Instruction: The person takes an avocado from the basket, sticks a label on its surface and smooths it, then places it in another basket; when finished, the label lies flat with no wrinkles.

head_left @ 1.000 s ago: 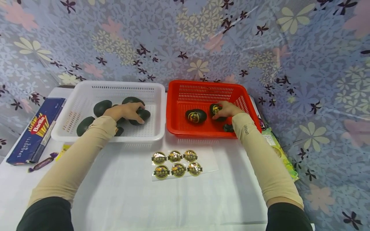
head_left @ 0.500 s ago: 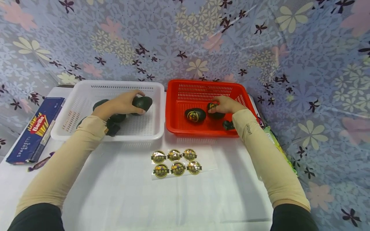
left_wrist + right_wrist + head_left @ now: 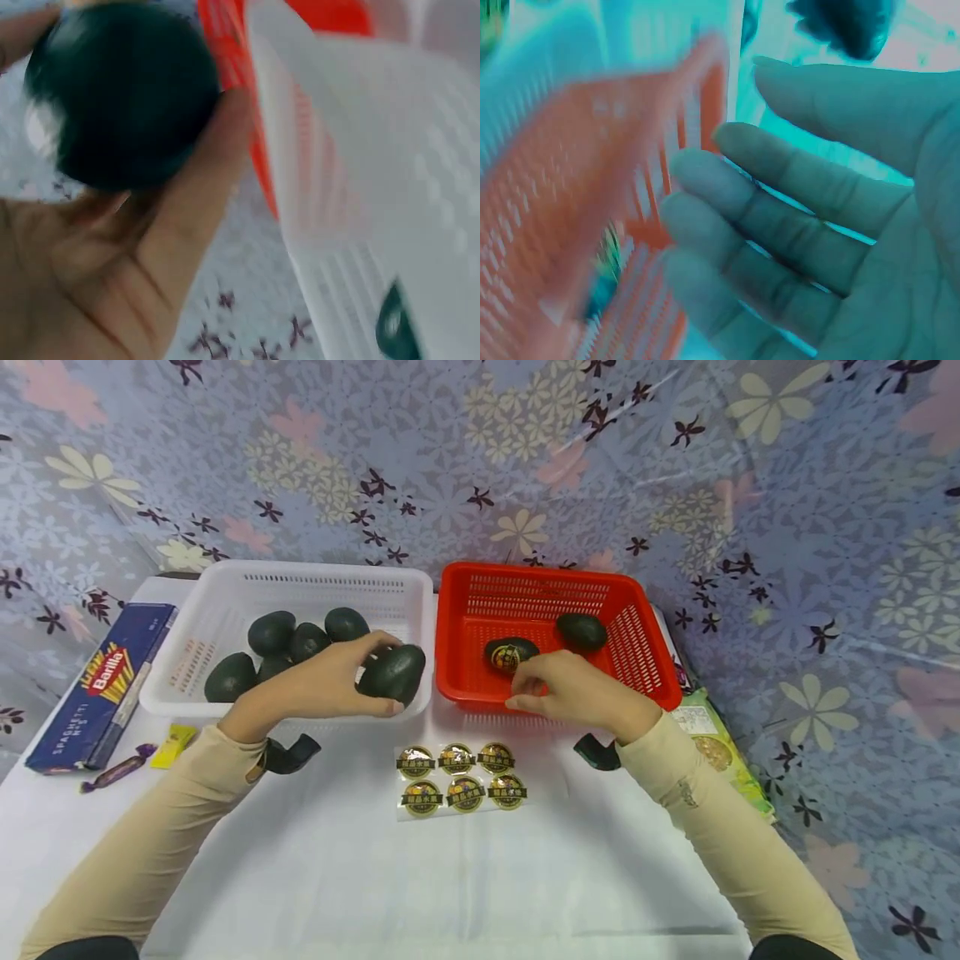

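Note:
My left hand (image 3: 318,683) grips a dark green avocado (image 3: 395,673) above the front right corner of the white basket (image 3: 153,697). In the left wrist view the fingers and thumb curl round that avocado (image 3: 127,97). Over the front rim of the red basket (image 3: 480,700), my right hand (image 3: 577,692) holds nothing; its fingers are loosely bent in the right wrist view. One avocado with a gold and black sticker (image 3: 510,653) lies in the red basket. Another avocado (image 3: 582,632) rests at its back right, no sticker showing. Several avocados (image 3: 272,633) remain in the white basket.
A sheet of round gold and black stickers (image 3: 461,781) lies on the white table before the baskets. At the left are a blue spaghetti box (image 3: 101,689), a purple wrapped candy (image 3: 118,768) and a yellow packet (image 3: 173,746). A green bag (image 3: 723,756) lies at the right.
My left hand has lifted the avocado and moved right and nearer. My right hand has let go of an avocado at the red basket's back right and come forward and left.

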`<state>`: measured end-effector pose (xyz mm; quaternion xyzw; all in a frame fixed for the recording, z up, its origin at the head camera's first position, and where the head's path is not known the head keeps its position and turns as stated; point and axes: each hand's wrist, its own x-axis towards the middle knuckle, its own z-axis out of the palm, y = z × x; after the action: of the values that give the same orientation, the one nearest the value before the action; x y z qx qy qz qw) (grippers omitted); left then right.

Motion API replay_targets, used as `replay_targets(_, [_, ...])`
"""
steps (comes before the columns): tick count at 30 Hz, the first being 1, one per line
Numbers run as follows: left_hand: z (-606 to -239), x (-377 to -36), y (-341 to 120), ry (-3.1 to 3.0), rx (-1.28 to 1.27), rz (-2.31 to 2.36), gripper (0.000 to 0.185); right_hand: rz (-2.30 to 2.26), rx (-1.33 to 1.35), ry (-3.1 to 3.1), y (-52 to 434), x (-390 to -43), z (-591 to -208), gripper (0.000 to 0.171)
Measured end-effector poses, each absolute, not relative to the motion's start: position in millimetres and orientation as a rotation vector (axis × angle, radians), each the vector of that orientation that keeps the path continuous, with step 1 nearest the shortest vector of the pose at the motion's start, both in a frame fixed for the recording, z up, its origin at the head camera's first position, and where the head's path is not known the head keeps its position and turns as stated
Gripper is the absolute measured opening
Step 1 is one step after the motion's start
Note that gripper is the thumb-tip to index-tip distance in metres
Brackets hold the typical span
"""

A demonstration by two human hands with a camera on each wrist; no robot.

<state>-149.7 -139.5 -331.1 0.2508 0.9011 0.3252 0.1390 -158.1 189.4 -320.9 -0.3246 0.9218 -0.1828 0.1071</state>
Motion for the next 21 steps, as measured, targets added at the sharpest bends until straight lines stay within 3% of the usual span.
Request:
replay_targets(4, [-334,-132,-125,2.433,0.877,0.872,0.066,-0.581,-1.017,2.616,190,-135,-337,0.011])
replay_targets(11, [-353,-121,-102,2.240,1.026,0.799,0.062,-0.611,-0.875,2.582,196,-116,-388,0.014])
replay_targets(21, [-400,-113,-87,2.155,1.045,0.557,0.064,-0.590,-0.612,2.631,195,-100,-434,0.047])
